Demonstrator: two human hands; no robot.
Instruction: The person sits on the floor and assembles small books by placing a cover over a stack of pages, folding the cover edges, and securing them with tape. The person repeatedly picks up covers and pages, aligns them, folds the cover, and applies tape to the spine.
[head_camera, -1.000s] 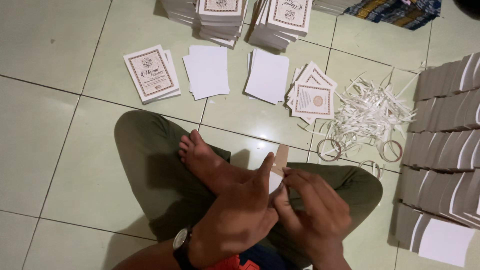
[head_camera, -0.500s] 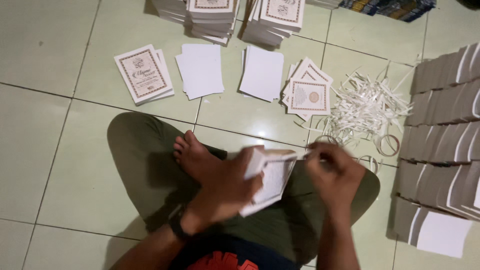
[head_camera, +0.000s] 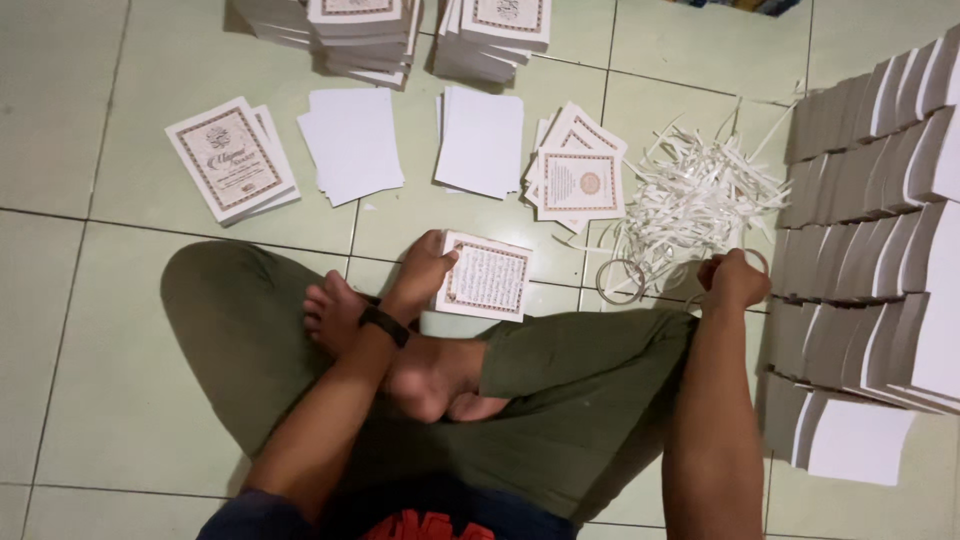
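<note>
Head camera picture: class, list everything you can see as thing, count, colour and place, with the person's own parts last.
Framed booklet: one, white with dark border, floor under left hand.
Printed cover piles: two on the floor, far left and centre right.
Blank sheet piles: two, white, between the cover piles.
Tall booklet stacks: several, top edge.
Paper strips: a tangle, white, right of centre.
Tape rings: at least two, pale, by the strips.
Stacked booklets: many, white, right edge.
Left hand: on the framed booklet, watch on wrist.
Right hand: closed by the strips.

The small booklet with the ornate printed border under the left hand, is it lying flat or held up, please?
Lying flat: the small bordered booklet rests face-up on the tiled floor, left hand at its edge.
</note>
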